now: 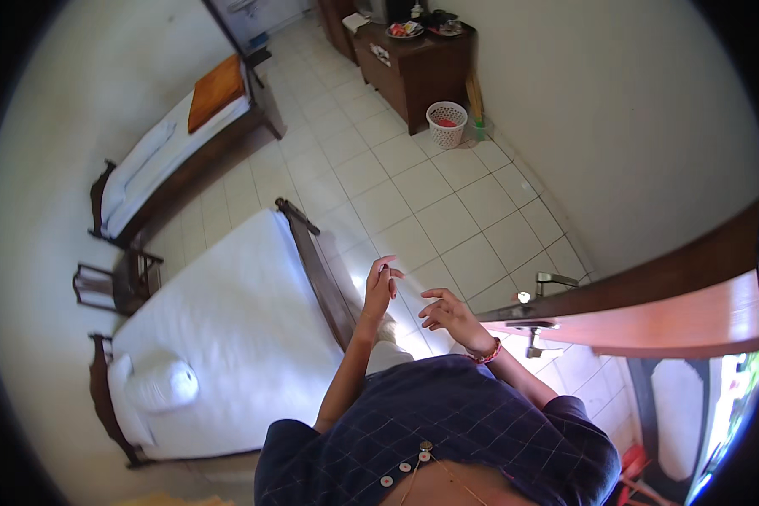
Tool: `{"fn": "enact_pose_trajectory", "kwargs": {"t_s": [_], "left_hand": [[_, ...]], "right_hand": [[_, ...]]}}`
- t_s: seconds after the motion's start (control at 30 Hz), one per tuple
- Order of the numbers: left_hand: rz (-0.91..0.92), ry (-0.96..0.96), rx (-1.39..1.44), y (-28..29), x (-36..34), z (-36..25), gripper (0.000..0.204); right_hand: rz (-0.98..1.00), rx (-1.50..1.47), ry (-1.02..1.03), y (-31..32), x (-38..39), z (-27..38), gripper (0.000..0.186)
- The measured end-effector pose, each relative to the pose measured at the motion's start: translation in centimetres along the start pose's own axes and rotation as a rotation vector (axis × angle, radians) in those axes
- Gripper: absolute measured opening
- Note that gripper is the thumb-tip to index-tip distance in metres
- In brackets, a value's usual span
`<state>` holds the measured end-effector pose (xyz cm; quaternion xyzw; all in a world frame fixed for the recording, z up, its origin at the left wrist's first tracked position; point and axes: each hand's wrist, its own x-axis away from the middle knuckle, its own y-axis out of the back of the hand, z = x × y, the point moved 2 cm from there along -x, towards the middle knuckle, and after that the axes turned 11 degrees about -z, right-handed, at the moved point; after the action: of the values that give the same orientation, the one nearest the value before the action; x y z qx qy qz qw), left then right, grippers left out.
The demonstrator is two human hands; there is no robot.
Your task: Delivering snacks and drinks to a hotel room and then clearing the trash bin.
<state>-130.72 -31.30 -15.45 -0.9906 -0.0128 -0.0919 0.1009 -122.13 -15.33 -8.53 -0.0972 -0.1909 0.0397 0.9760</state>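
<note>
My left hand (380, 287) is raised in front of me with its fingers loosely curled and apart, holding nothing that I can see. My right hand (449, 314), with a red band at the wrist, hovers open just left of a wooden door (691, 308) that stands ajar. The door's metal lever handle (555, 279) is a short way right of my right hand, not touched. Below both hands lies the white tiled floor (447, 219). A bed with a white sheet (228, 337) and a dark wooden footboard (316, 270) sits just left of my left arm.
A second bed (169, 148) with an orange cloth stands along the far left wall. Between the beds is a small dark nightstand (118, 282). A dark wooden cabinet (413, 67) with items on top and a white basket (447, 124) stand by the right wall.
</note>
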Motion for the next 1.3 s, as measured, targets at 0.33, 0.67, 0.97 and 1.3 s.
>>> {"fn": "enact_pose_trajectory", "kwargs": {"t_s": [0.33, 0.67, 0.97, 1.3], "left_hand": [[0.079, 0.163, -0.106, 5.5, -11.4, -1.2, 0.021], [0.675, 0.352, -0.241, -1.0, -19.9, 4.7, 0.022], [0.553, 0.115, -0.336, -7.5, -40.1, -1.4, 0.022], [0.328, 0.199, -0.373, -9.4, -54.3, 2.4, 0.023]], "right_hand": [[-0.326, 0.144, 0.124, -0.8, -9.6, 1.9, 0.031], [-0.626, 0.376, 0.171, 5.9, -25.9, -0.5, 0.034], [-0.471, 0.658, 0.335, 9.9, -40.5, 4.8, 0.031], [-0.259, 0.841, 0.187, 17.3, -52.5, 7.8, 0.031]]}}
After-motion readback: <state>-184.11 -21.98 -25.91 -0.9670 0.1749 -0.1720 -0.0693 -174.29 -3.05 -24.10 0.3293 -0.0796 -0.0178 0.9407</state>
